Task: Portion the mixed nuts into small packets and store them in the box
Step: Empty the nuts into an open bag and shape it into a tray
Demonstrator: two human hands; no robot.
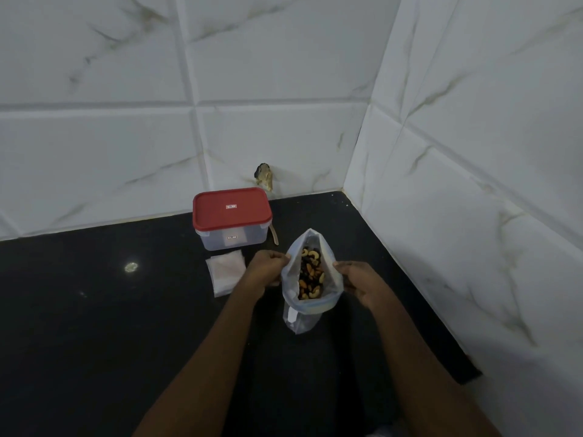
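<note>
Fingers (281, 256): on both hands they are curled and pinch the rim of the bag (301, 320), one hand on each side, holding its mouth spread wide.
Left hand (266, 271): grips the left edge of the mouth, fingertips on the plastic.
Right hand (359, 283): grips the right edge, across the opening from the left hand.
Bag: clear plastic with a bluish strip along the mouth, upright between the two hands; whether its bottom rests on the worktop (94, 310) I cannot tell.
Nuts (310, 274): cashews, almonds and dark pieces inside the bag, seen through the open mouth.
Box (233, 241): clear tub with a red lid (232, 212) closed on it, standing on the worktop near the back wall, behind and to the left of the bag.
Packets (225, 272): a small stack of flat, pale pouches lying in front of the box, just beside the left hand.
Stick (275, 236): thin, wooden, by the right side of the box.
Worktop: black and glossy, set in a corner of white marbled wall tiles (284, 74).
</note>
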